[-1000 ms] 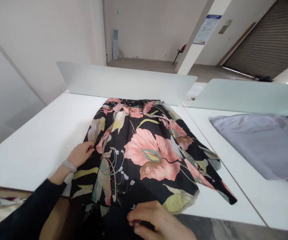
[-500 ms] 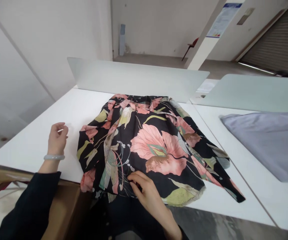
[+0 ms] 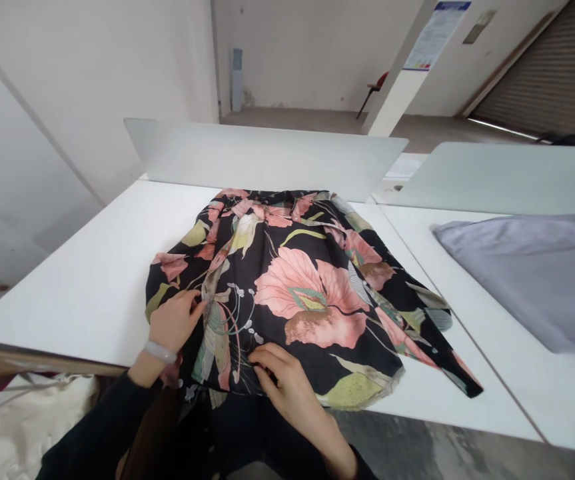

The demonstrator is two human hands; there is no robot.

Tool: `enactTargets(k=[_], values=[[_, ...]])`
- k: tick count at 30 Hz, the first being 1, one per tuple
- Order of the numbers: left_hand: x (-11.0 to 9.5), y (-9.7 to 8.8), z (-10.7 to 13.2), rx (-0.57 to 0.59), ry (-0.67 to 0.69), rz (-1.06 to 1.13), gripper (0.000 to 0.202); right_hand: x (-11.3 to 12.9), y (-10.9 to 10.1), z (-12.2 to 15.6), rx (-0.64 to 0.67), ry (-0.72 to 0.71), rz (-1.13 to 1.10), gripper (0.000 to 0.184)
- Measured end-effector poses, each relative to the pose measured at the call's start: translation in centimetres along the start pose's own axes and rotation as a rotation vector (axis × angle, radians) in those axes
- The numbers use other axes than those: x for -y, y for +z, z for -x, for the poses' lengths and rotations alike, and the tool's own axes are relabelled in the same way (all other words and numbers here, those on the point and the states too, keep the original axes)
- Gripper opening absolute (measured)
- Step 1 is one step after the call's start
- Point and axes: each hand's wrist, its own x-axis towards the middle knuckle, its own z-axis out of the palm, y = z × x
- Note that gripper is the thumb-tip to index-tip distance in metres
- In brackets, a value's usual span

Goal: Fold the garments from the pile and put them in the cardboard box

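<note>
While the floral garment (image 3: 312, 300) lies spread on the white table (image 3: 92, 267), its upper end near the frosted partition (image 3: 267, 157) and its hem at the near edge, the person bends both hands over its lower part. The left hand (image 3: 174, 323) touches the cloth beside a lengthwise fold, thumb and forefinger close together; whether they pinch a layer cannot be told from where I stand. The right hand (image 3: 287, 380) rests low near the hem, its fingers curled with a gap toward the thumb; any grasp there is likewise uncertain. Off to the right, the sleeve (image 3: 417, 327) slants outward, while a grey cloth (image 3: 527, 280) lies well apart.

The step in hand appears to be arranging the left side. Judged so, it calls for a light fingertip hold, since thin-looking fabric probably slips and creases easily. The right hand would serve best as a gentle anchor, letting the left draw the fold straight without dragging the body askew. A hard tug could skew the hem or bunch the layers beneath.
</note>
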Motion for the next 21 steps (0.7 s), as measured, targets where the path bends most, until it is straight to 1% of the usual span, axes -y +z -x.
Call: enactTargets(k=[4, 7, 8, 10, 12, 13, 15, 16, 17, 18, 19, 21], values=[[-0.6, 0.5, -1.1, -0.067, 0.000, -0.037, 0.023, 0.0, 0.0, 0.0, -0.007, -0.009, 0.008, 0.021], [0.0, 0.5, -1.8, -0.090, -0.022, 0.064, 0.020, 0.1, -0.1, 0.0, -0.002, -0.009, 0.000, 0.022], [0.4, 0.1, -2.2, -0.103, -0.044, 0.146, 0.019, 0.1, -0.1, 0.0, 0.001, -0.009, -0.004, 0.022], [0.8, -1.1, -3.2, -0.141, -0.084, 0.400, 0.019, 0.0, -0.2, 0.0, 0.009, -0.004, -0.018, 0.022], [0.4, -3.0, -4.4, -0.168, -0.124, 0.717, 0.021, 0.0, -0.3, 0.0, 0.012, 0.003, -0.048, 0.023], [-0.3, -4.1, -5.0, -0.160, -0.148, 0.873, 0.022, 0.0, -0.3, 0.0, 0.003, 0.017, -0.078, 0.022], [-2.4, -5.9, -5.7, -0.088, -0.213, 1.142, 0.025, 0.1, -0.3, -0.1, -0.038, 0.076, -0.214, 0.018], [-3.8, -6.5, -5.7, -0.030, -0.245, 1.250, 0.027, 0.2, -0.2, -0.1, -0.071, 0.119, -0.340, 0.018], [-5.3, -6.9, -5.6, 0.031, -0.269, 1.336, 0.030, 0.3, -0.2, 0.0, -0.106, 0.169, -0.504, 0.022], [-6.9, -7.1, -5.3, 0.105, -0.276, 1.403, 0.032, 0.4, -0.2, 0.0, -0.138, 0.218, -0.693, 0.030], [-8.3, -7.0, -4.9, 0.204, -0.258, 1.452, 0.034, 0.5, -0.2, 0.1, -0.153, 0.262, -0.885, 0.041], [-10.3, -6.3, -3.8, 0.448, -0.147, 1.492, 0.039, 0.6, -0.2, 0.4, -0.143, 0.331, -1.180, 0.062]])
